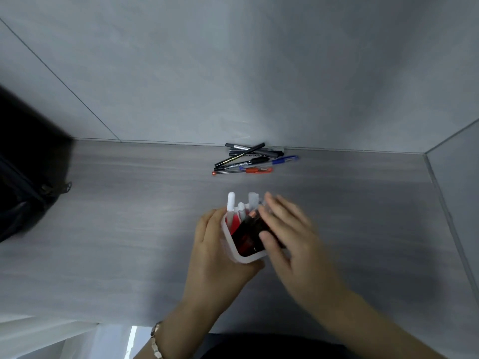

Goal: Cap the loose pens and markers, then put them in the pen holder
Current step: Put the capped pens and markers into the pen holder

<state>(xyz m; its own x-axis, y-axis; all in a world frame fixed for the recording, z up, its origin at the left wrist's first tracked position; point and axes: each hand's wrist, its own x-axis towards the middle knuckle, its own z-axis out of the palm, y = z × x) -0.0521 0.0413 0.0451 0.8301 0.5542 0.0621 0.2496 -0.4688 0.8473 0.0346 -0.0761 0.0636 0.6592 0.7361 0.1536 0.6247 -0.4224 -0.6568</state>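
The white pen holder is gripped by the left hand, while the right hand, fingers spread and empty, is held over its mouth. The loose pens lie untouched well beyond both hands, so capping is judged not yet begun; a forward reach is called for.

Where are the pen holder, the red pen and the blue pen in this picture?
pen holder [237, 256]: head view, on its white near rim.
red pen [255, 170]: head view, on its red cap end, nearest of the pile.
blue pen [283, 159]: head view, on its blue cap, right of the pile.
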